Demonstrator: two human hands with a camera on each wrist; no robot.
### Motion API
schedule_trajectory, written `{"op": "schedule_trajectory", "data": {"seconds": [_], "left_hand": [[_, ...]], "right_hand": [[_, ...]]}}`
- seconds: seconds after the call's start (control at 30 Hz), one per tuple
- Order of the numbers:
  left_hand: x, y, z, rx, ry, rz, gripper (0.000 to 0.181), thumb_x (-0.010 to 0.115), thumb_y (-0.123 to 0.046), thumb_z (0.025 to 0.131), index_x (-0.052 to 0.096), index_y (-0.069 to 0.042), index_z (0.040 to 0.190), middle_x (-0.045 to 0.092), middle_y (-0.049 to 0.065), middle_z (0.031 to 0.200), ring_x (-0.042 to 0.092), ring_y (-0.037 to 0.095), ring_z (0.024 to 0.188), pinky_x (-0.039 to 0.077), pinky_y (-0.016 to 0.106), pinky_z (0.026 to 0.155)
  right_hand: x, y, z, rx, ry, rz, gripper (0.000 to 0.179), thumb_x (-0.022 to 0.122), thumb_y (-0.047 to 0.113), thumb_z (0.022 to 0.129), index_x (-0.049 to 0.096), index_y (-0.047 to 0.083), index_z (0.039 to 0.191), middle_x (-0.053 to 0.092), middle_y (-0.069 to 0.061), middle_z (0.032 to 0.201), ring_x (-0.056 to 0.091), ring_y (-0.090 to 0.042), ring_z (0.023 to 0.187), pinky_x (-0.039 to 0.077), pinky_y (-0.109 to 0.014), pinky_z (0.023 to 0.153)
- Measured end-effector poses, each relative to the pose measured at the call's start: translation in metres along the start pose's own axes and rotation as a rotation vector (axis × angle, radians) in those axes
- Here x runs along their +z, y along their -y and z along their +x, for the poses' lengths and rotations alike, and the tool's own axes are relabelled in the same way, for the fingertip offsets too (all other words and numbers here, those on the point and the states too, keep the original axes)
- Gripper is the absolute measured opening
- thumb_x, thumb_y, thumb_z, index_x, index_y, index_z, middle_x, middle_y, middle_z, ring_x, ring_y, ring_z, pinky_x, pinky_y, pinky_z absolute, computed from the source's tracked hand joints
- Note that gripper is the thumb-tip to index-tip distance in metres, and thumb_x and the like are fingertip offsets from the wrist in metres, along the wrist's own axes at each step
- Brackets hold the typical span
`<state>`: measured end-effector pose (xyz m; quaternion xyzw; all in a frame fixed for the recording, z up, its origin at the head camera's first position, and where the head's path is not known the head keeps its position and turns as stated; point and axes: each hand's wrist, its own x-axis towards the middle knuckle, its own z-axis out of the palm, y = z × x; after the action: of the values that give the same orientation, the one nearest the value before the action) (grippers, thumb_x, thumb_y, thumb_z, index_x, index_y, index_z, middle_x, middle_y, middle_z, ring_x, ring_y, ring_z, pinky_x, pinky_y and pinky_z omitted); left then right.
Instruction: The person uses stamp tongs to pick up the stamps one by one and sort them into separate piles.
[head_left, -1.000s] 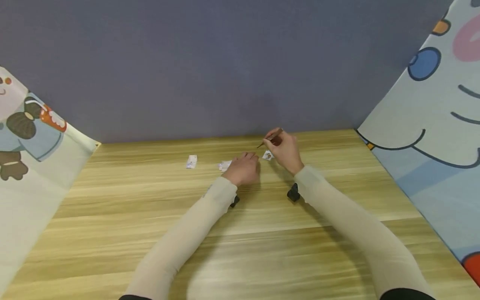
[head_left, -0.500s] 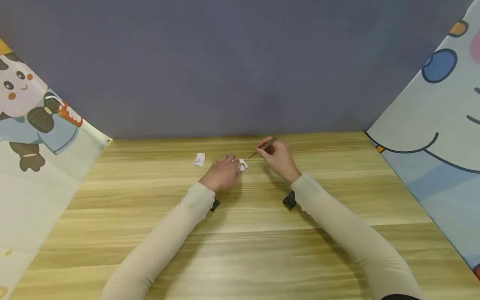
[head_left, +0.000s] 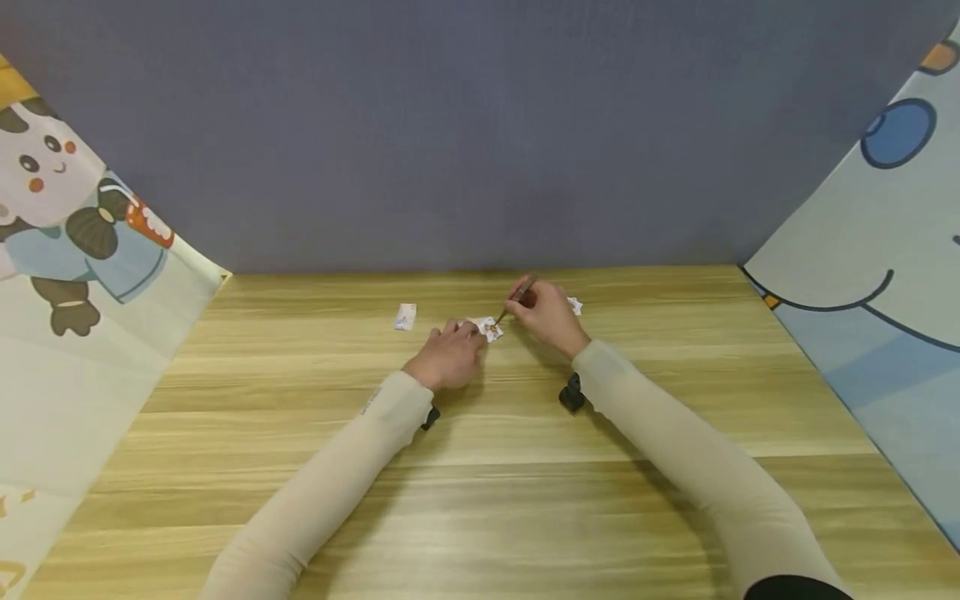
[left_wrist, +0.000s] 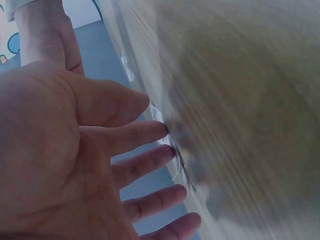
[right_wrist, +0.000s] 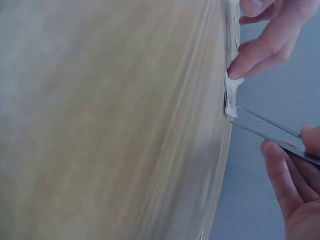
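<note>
My right hand (head_left: 551, 317) pinches a pair of tweezers (head_left: 521, 292). In the right wrist view, the arms of the tweezers (right_wrist: 272, 141) stand apart, their tips by the edge of a white paper piece (right_wrist: 231, 97). From the head, the tips meet a small white piece with a coloured print (head_left: 491, 331), perhaps a sticker. My left hand (head_left: 450, 354) rests its fingertips at that piece's left side, covering part of it. Seen from the left wrist, the fingers (left_wrist: 145, 165) reach out nearly straight, touching the paper near the table.
Another small printed paper (head_left: 406, 317) lies to the left on the wooden table (head_left: 480, 500). A small white printed piece (head_left: 576, 306) shows behind my right hand. A grey wall (head_left: 480, 142) rises at the table's back edge, with cartoon-printed panels on both sides.
My left hand has shifted left, uncovering the printed piece. My right hand has brought the tweezers left and down from the other white piece onto this one. The head view has turned slightly left.
</note>
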<state>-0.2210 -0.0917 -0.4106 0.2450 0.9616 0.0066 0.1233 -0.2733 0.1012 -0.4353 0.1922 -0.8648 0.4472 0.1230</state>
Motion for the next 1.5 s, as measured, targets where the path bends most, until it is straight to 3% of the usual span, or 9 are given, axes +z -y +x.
{"op": "schedule_trajectory", "data": {"seconds": [0.17,0.5,1.0,1.2,1.5], "left_hand": [[0.001,-0.001,0.0,-0.017,0.019,0.009,0.046,0.045,-0.025,0.1,0.041,-0.015,0.144,0.032,0.003,0.148,0.029,0.026,0.13,0.031,0.047,0.101],[-0.001,-0.002,0.0,-0.005,0.018,0.002,0.047,0.045,-0.025,0.1,0.039,-0.014,0.145,0.032,0.004,0.149,0.029,0.027,0.131,0.031,0.048,0.1],[0.001,-0.001,0.0,-0.022,0.046,0.006,0.047,0.044,-0.025,0.1,0.037,-0.017,0.147,0.029,0.004,0.15,0.025,0.029,0.134,0.029,0.05,0.103],[0.001,-0.001,0.002,-0.013,0.036,0.002,0.048,0.045,-0.023,0.099,0.038,-0.016,0.146,0.03,0.004,0.15,0.026,0.028,0.133,0.03,0.049,0.102],[0.003,-0.001,0.002,-0.004,0.034,0.017,0.049,0.045,-0.024,0.1,0.036,-0.015,0.147,0.03,0.005,0.15,0.027,0.029,0.132,0.031,0.049,0.101]], "right_hand": [[0.0,0.0,0.003,0.032,0.038,-0.026,0.005,0.07,0.017,0.087,0.068,0.014,0.09,0.066,0.001,0.083,0.063,-0.013,0.076,0.051,-0.031,0.069],[-0.003,0.006,0.003,0.042,0.038,0.003,0.005,0.069,0.02,0.088,0.067,0.016,0.091,0.067,0.002,0.082,0.063,-0.012,0.075,0.051,-0.032,0.067],[-0.003,0.011,0.001,-0.003,0.04,0.032,0.007,0.068,0.019,0.089,0.067,0.014,0.092,0.067,0.002,0.08,0.064,-0.014,0.068,0.052,-0.03,0.061],[-0.002,0.014,0.001,-0.056,0.023,0.02,0.005,0.069,0.016,0.088,0.067,0.012,0.09,0.066,0.002,0.078,0.062,-0.011,0.065,0.051,-0.028,0.059],[-0.001,0.016,0.003,-0.095,0.019,0.015,0.005,0.068,0.007,0.088,0.065,0.007,0.092,0.066,-0.002,0.079,0.064,-0.018,0.066,0.051,-0.026,0.057]]}}
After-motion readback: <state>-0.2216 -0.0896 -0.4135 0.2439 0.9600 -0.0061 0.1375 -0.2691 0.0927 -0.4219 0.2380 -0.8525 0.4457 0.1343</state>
